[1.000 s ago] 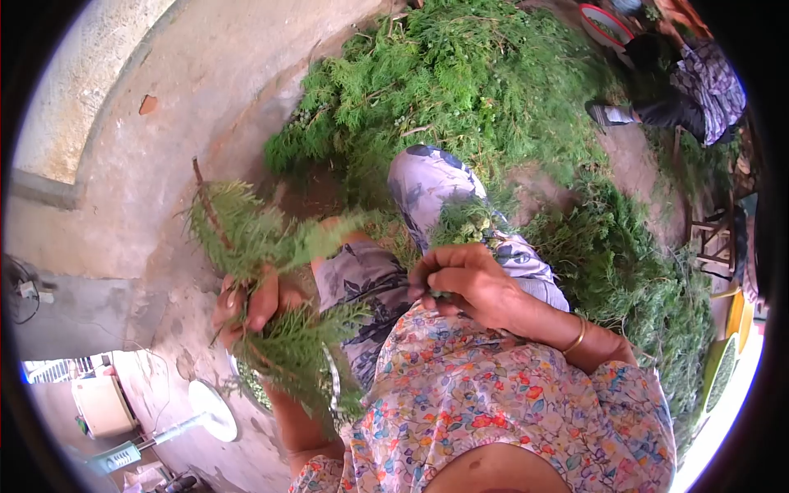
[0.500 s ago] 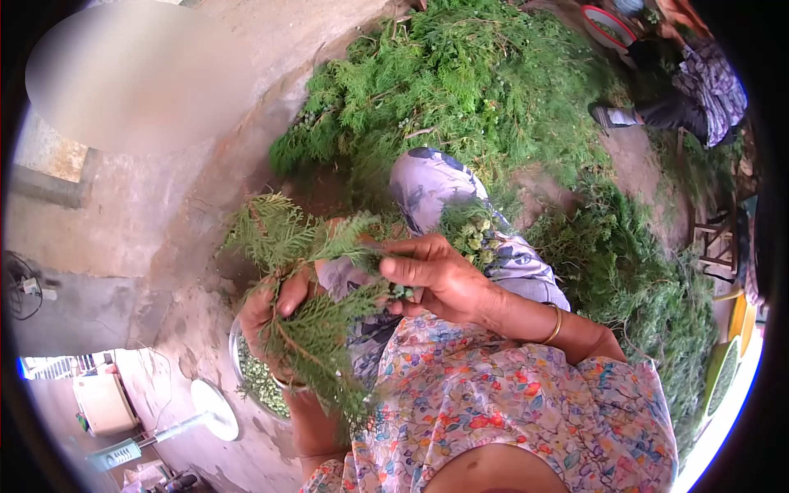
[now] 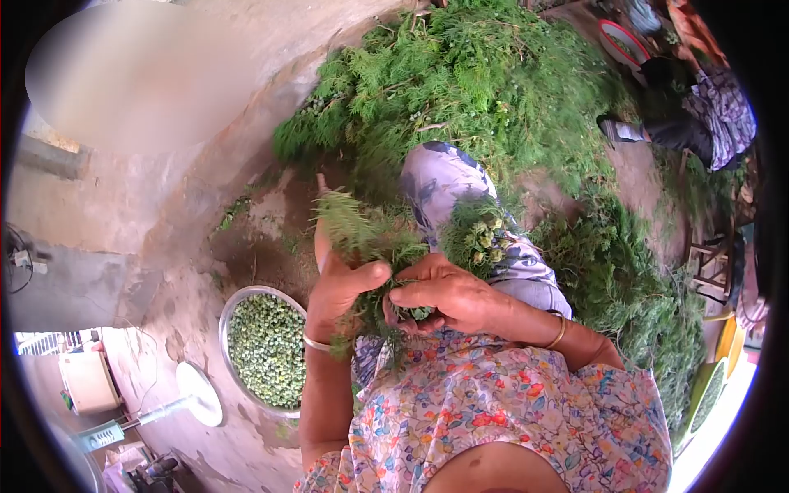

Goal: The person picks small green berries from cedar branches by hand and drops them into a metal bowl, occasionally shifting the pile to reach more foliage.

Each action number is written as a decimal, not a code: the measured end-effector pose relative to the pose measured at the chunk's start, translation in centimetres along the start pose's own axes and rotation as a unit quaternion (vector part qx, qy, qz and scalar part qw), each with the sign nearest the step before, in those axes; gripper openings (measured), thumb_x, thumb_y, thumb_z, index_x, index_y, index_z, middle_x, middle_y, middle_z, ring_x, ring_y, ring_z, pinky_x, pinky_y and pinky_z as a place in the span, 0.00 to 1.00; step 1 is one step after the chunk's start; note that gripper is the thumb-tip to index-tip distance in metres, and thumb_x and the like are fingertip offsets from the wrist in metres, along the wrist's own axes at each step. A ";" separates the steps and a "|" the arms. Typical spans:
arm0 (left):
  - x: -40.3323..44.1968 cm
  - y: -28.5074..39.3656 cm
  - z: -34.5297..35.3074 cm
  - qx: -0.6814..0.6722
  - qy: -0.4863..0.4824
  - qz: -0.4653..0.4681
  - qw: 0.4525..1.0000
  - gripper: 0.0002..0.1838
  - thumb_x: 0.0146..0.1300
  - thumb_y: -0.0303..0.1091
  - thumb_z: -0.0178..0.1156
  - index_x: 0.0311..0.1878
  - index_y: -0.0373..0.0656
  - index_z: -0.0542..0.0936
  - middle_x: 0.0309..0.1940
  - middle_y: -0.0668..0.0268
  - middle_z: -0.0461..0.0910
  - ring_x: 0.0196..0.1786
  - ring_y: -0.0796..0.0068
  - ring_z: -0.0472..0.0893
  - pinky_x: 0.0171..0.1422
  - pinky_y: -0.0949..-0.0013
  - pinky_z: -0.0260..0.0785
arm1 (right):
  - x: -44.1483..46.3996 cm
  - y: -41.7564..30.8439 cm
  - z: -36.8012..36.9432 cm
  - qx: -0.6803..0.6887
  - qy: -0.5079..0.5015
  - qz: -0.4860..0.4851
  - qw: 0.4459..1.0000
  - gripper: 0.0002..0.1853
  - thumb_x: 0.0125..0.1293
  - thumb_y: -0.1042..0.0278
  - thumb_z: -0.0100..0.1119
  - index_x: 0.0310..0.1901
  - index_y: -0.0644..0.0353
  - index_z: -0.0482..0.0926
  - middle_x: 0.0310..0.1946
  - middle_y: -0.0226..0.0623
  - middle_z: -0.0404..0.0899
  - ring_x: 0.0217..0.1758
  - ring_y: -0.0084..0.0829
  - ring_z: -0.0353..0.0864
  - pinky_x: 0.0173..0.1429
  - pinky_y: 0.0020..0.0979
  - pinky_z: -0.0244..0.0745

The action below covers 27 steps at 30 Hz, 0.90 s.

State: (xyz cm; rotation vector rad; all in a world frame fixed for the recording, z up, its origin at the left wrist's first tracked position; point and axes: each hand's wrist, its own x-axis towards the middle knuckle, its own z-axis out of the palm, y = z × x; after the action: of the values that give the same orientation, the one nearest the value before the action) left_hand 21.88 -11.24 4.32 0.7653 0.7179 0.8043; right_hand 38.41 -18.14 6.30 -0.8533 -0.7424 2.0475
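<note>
My left hand (image 3: 341, 292) is closed on a green conifer sprig (image 3: 349, 226), its upper fronds blurred. Close beside it, my right hand (image 3: 448, 296) curls round small green pieces, some showing between thumb and fingers. The two hands almost meet above my lap. On my knee lies another sprig with pale green cones (image 3: 485, 240). Left of my left forearm, a round metal bowl (image 3: 223, 333) holds many small green cones. A large heap of green branches (image 3: 468, 90) spreads beyond my knees.
More branches (image 3: 616, 279) lie on the right. At the upper right sits another person (image 3: 719, 119) near a red-rimmed basin (image 3: 618, 31). A white fan (image 3: 200, 394) stands at the lower left, and a wooden stool (image 3: 711, 263) at the right.
My left hand has moved right with the sprig, towards my right hand. More of the metal bowl shows. My right hand has shifted slightly right and its fingers have curled more.
</note>
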 end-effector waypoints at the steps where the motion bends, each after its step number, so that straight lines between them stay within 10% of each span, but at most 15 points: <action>1: 0.4 -0.6 0.3 0.035 -0.018 0.045 0.998 0.39 0.44 0.29 0.70 0.61 0.39 0.64 0.49 0.59 0.74 0.48 0.63 0.77 0.52 0.62 0.71 | 0.1 0.3 -0.4 -0.008 -0.028 0.015 0.999 0.16 0.62 0.60 0.55 0.32 0.67 0.79 0.20 0.34 0.75 0.19 0.19 0.70 0.19 0.21 0.61; 6: 0.3 -1.3 0.6 -0.013 0.081 0.042 0.996 0.32 0.43 0.14 0.67 0.55 0.39 0.69 0.42 0.62 0.77 0.44 0.70 0.78 0.48 0.67 0.73 | -0.1 1.1 -0.1 -0.023 -0.014 0.047 0.999 0.15 0.63 0.60 0.54 0.31 0.66 0.79 0.20 0.35 0.75 0.19 0.19 0.71 0.19 0.20 0.62; 11: -0.9 1.6 2.2 -0.059 0.151 0.036 0.986 0.11 0.58 0.25 0.57 0.44 0.32 0.76 0.31 0.61 0.80 0.30 0.69 0.80 0.37 0.69 0.76 | 0.3 0.5 0.2 0.096 0.026 0.014 0.995 0.14 0.62 0.62 0.54 0.29 0.66 0.77 0.20 0.35 0.74 0.18 0.22 0.70 0.17 0.21 0.60; 19: -0.7 4.0 -3.6 -0.040 0.233 0.196 0.952 0.10 0.62 0.38 0.59 0.38 0.40 0.78 0.32 0.65 0.80 0.29 0.74 0.78 0.29 0.72 0.70 | -1.0 1.4 -1.8 0.090 -0.041 -0.014 0.995 0.13 0.62 0.65 0.51 0.32 0.69 0.77 0.22 0.39 0.75 0.21 0.25 0.72 0.17 0.22 0.61; 22: -0.5 5.1 -6.8 -0.032 0.377 0.152 0.913 0.12 0.63 0.39 0.58 0.40 0.39 0.78 0.34 0.64 0.80 0.30 0.73 0.79 0.30 0.71 0.71 | -1.1 1.9 -2.8 0.175 0.014 -0.070 0.982 0.17 0.64 0.60 0.49 0.35 0.70 0.77 0.28 0.43 0.76 0.24 0.28 0.74 0.24 0.23 0.67; 27: 0.6 5.9 -5.8 -0.018 0.354 0.179 0.918 0.09 0.63 0.36 0.58 0.39 0.39 0.77 0.33 0.64 0.80 0.30 0.71 0.79 0.30 0.70 0.71 | -0.5 2.7 -3.5 0.260 0.064 -0.031 0.963 0.24 0.67 0.56 0.38 0.45 0.72 0.76 0.38 0.48 0.78 0.38 0.38 0.77 0.42 0.33 0.74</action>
State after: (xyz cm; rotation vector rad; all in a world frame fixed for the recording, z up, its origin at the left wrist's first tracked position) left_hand 15.51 -6.19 5.90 0.5676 1.2218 1.4608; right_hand 40.17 -19.19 2.36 -0.6372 -0.1389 1.9728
